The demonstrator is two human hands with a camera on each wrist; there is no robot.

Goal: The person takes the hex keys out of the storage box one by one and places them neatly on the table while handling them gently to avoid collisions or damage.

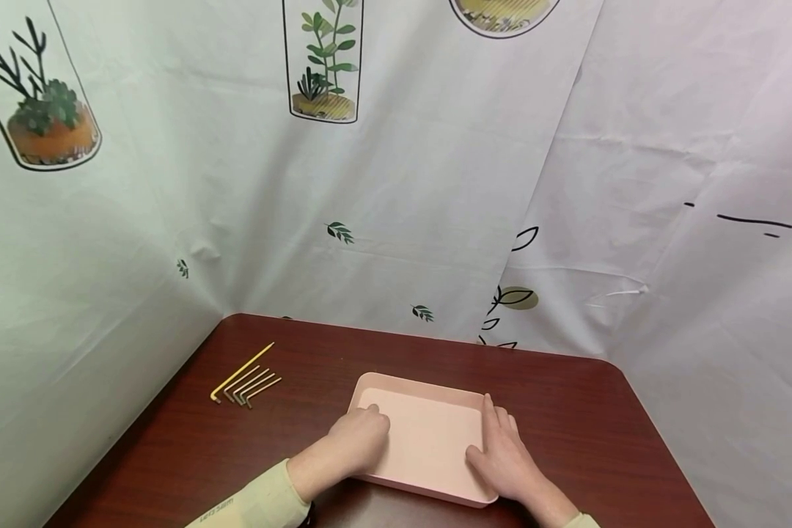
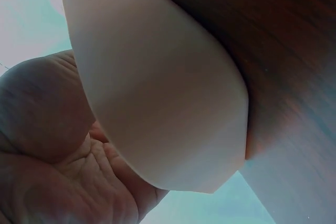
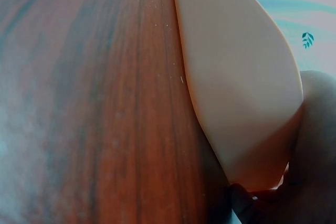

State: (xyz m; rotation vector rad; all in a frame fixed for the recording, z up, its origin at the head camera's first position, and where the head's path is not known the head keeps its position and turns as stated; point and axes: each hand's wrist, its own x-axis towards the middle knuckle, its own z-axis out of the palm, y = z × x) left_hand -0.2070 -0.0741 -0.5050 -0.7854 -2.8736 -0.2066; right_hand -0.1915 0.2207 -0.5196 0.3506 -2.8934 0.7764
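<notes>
A shallow pink rectangular tray (image 1: pixel 429 440) lies on the dark red-brown table, its inside bare. My left hand (image 1: pixel 359 438) grips its left side, knuckles bent over the rim. Across from it, my right hand (image 1: pixel 507 456) holds the right side, with the thumb over the inner floor and the fingers along the outer wall. In the left wrist view, the palm shows behind the tray's wall (image 2: pixel 157 77). The right wrist view has the tray's outer wall (image 3: pixel 236 77) low against the wood, with fingers at its corner.
Several L-shaped hex keys lie side by side at the table's left: one long yellow hex key (image 1: pixel 243 371) and shorter metal hex keys (image 1: pixel 264 389). A white cloth (image 1: pixel 396 183) printed with plants hangs behind the table (image 1: pixel 567 411) and along both sides.
</notes>
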